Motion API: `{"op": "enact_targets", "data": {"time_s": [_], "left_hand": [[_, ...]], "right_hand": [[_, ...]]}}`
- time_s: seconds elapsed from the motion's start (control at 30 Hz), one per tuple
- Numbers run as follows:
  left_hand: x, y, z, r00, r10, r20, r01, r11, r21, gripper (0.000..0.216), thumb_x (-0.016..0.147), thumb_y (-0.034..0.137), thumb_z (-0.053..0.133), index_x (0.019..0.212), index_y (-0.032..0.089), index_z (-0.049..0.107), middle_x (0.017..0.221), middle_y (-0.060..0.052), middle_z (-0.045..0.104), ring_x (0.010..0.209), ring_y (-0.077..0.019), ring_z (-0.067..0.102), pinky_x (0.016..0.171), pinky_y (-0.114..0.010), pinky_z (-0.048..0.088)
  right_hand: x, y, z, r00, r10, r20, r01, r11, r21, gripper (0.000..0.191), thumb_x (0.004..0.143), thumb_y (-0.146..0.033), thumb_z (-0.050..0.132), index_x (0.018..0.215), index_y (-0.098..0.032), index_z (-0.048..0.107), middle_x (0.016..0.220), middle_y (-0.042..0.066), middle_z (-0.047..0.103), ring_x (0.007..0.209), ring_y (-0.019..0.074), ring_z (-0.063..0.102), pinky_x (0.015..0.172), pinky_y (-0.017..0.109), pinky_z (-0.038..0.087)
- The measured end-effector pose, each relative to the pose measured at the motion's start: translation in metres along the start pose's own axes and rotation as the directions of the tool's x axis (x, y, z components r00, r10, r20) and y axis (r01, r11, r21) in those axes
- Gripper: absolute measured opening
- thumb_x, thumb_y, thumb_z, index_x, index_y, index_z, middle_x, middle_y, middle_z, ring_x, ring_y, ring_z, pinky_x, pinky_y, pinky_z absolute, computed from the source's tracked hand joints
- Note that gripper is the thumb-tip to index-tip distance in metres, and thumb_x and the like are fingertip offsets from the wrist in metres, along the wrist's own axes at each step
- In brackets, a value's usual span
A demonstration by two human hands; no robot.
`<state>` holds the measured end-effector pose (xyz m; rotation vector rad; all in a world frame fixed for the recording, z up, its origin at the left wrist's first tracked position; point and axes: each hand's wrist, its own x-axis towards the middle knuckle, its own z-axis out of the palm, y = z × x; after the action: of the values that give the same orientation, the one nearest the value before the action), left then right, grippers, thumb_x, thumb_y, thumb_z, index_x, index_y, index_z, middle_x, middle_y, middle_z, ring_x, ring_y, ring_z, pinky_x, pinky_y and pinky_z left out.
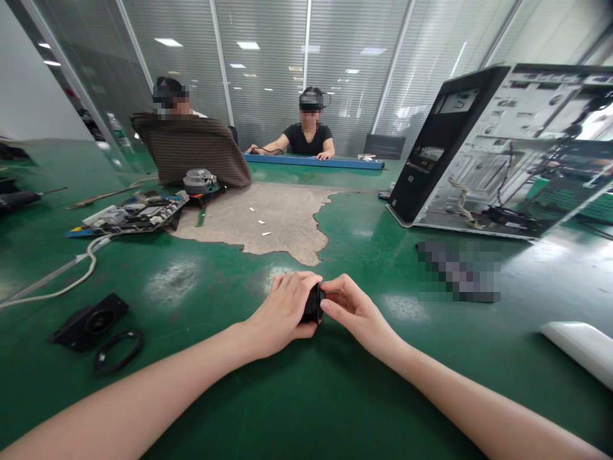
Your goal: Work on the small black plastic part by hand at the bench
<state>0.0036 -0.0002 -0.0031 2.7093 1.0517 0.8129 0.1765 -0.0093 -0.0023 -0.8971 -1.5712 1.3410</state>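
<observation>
My left hand (282,310) and my right hand (352,310) meet over the green table (297,396) and both grip a small black part (313,305). The left hand's fingers curl over its top and left side. On the part's right side the right hand pinches it with thumb and fingertips. Most of the part is hidden between the hands, so I cannot make out its shape.
An open computer case (502,147) lies at the right. A circuit board (129,216) and a fan unit (200,182) sit at the left. A black speaker (90,321), a black ring (118,350) and a white cable (71,275) lie nearer. Two people sit at the far end.
</observation>
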Motion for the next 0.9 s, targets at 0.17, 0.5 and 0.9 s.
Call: {"op": "enact_targets", "data": {"time_s": [0.17,0.5,0.9], "left_hand": [[0.0006,0.0005,-0.0006,1.0,-0.002,0.007,0.002,1.0,-0.002,0.06,0.072,0.018,0.057,0.121,0.019,0.024,0.117,-0.011,0.044,0.108,-0.0244,0.041,0.089,-0.041,0.031],[0.0007,-0.0006,0.0004,1.0,-0.004,0.007,0.005,1.0,-0.008,0.061,0.07,0.017,0.057,0.121,0.019,0.023,0.117,-0.01,0.044,0.108,-0.0242,0.04,0.088,-0.04,0.03],[0.0007,-0.0013,0.0018,1.0,-0.013,0.01,0.014,1.0,-0.015,0.063,0.069,0.015,0.058,0.121,0.02,0.023,0.117,-0.01,0.044,0.108,-0.0242,0.041,0.088,-0.04,0.03]], "right_hand": [[0.0024,0.0004,0.0,1.0,-0.001,-0.031,-0.001,0.998,-0.066,0.021,0.076,-0.029,0.058,0.093,-0.022,0.048,0.094,0.001,0.053,0.09,0.014,0.055,0.081,0.031,0.047],[-0.0027,-0.0021,-0.0003,0.999,-0.032,0.043,0.033,0.999,-0.021,0.014,0.078,-0.025,0.056,0.089,-0.023,0.047,0.091,-0.001,0.054,0.089,0.0131,0.057,0.081,0.03,0.046],[-0.0008,0.0001,-0.0011,0.997,0.007,0.08,-0.005,1.0,-0.017,0.022,0.076,-0.024,0.059,0.093,-0.024,0.045,0.095,0.0,0.055,0.095,0.0148,0.056,0.087,0.033,0.045]]}}
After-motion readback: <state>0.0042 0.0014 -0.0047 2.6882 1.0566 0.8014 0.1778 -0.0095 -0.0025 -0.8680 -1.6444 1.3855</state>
